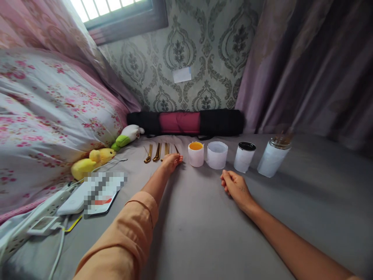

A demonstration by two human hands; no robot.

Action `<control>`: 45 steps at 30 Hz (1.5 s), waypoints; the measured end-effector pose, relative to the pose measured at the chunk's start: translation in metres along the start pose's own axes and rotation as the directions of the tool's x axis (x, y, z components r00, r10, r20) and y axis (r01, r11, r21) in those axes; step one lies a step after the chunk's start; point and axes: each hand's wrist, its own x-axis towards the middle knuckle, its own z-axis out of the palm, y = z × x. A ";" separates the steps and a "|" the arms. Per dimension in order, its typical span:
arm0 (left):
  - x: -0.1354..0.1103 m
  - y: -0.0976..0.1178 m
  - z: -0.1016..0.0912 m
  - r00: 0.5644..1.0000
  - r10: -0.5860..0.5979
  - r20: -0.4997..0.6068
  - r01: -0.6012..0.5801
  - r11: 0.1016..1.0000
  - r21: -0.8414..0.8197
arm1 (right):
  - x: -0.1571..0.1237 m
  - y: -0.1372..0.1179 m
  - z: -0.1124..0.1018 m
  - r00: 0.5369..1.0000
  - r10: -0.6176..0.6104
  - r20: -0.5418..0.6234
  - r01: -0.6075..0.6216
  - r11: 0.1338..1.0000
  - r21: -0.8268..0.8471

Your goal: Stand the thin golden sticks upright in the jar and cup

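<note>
My left hand [171,161] reaches forward across the grey bed sheet, fingers stretched out and resting beside the rightmost of several gold spoons [157,152] laid in a row. My right hand [234,186] lies on the sheet with its fingers curled loosely inward, holding nothing I can see. It sits just in front of a row of cups: a white cup with an orange inside [196,153], a white cup [217,154], a white cup with a black rim [244,156] and a tilted white jar [273,155] with gold utensils in it.
A black and pink bolster [186,122] lies along the patterned wall. A flowered pillow [49,112], yellow plush toys [90,161] and a green and white plush [128,136] are at left. A power strip [32,217], cables and a white device [72,200] lie at the near left.
</note>
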 end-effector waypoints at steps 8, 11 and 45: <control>-0.016 -0.004 0.006 0.998 -0.031 0.062 0.039 0.991 -0.126 | -0.001 0.000 0.000 1.000 0.009 -0.002 -0.009 1.000 -0.012; -0.022 -0.006 0.008 0.996 -0.043 0.076 0.055 0.986 -0.158 | -0.001 -0.001 -0.001 1.000 0.004 -0.002 -0.004 1.000 -0.016; -0.086 -0.043 0.021 0.971 0.217 0.098 -0.194 0.960 -0.204 | -0.004 -0.003 -0.001 1.000 0.031 0.004 -0.031 0.999 0.030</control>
